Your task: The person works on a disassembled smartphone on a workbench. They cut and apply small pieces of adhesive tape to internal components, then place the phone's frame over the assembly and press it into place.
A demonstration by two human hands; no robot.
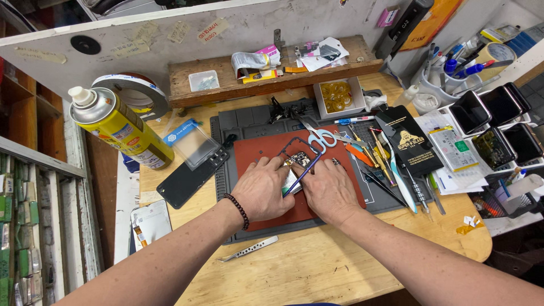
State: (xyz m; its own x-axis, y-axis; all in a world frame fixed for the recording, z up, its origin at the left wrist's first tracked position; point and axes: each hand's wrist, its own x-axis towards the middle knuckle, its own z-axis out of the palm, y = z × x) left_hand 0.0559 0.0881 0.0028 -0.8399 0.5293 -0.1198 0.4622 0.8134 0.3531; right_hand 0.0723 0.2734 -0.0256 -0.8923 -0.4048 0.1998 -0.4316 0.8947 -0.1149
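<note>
An opened phone frame point(298, 160) with a blue rim and bare circuit board lies on a red-brown mat point(255, 154). My left hand point(262, 190), with a dark bead bracelet at the wrist, presses on the frame's lower left side. Opposite it, my right hand point(330, 189) holds the frame's lower right edge, fingers curled against it. Both hands meet over the frame's near end, which they hide.
Scissors point(318, 136) lie just beyond the frame. Screwdrivers and picks point(378, 164) lie to the right, and a dark phone point(190, 175) and a yellow spray can point(122, 127) to the left. Metal tweezers point(249, 249) rest near the front edge. Phones fill racks point(498, 124) at far right.
</note>
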